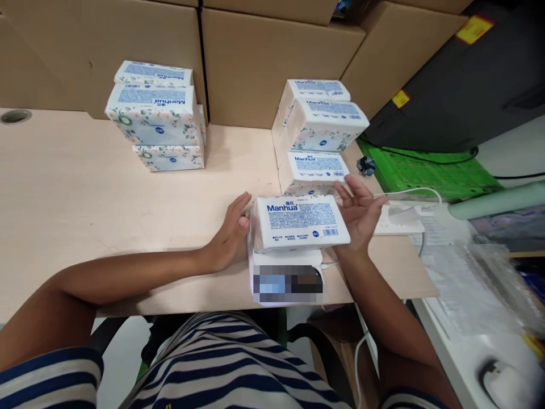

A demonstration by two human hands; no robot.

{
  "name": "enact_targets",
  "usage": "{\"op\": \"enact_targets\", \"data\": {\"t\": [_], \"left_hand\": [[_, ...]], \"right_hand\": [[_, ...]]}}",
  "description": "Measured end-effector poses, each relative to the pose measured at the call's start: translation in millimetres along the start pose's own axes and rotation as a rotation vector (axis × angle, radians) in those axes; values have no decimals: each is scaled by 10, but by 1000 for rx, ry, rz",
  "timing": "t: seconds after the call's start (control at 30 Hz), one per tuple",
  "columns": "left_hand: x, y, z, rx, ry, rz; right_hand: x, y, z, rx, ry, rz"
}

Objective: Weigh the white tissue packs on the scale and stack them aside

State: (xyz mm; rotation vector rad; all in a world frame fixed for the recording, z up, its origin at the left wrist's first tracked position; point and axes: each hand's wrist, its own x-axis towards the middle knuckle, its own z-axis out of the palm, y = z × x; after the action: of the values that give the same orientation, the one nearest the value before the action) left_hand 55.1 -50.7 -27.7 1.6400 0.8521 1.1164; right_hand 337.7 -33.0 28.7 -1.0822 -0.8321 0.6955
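Observation:
A tissue pack printed "Manhua" lies on a white device near the table's front edge. The device's front panel is blurred out. At the pack's left end is my left hand, with its fingers stretched out and the thumb close to the wrapper. On the other side my right hand is open, palm turned toward the pack and fingers spread. Whether either hand touches the pack I cannot tell. Just behind it stands another tissue pack, near my right fingertips.
Stacked tissue packs stand at the back left, and more packs at the back right. Cardboard boxes line the table's rear. To the right are a green crate, a white power strip with a cable, and clear plastic wrap.

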Motion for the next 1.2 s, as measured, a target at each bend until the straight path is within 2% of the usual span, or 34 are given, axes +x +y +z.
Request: {"op": "enact_targets", "data": {"t": [0.13,0.23,0.37,0.47,0.7,0.8,1.03,1.2], "left_hand": [[47,190,-60,-11,26,-19],[99,240,-83,-2,80,11],[138,212,-97,16,110,58],[141,219,-105,45,98,74],[148,266,-94,44,50,44],[154,255,-94,43,41,28],[168,201,-95,1,70,-19],[205,152,-91,11,82,-27]], "right_hand": [[241,24,-191,-8,264,-37],[360,-36,-340,2,338,-24],[384,-172,-464,51,377,-38],[364,-204,-519,72,356,-33],[390,-84,-632,-96,160,-20],[376,-100,-602,-111,152,-11],[274,-187,-352,3,225,39],[333,-88,-381,-85,174,50]]}}
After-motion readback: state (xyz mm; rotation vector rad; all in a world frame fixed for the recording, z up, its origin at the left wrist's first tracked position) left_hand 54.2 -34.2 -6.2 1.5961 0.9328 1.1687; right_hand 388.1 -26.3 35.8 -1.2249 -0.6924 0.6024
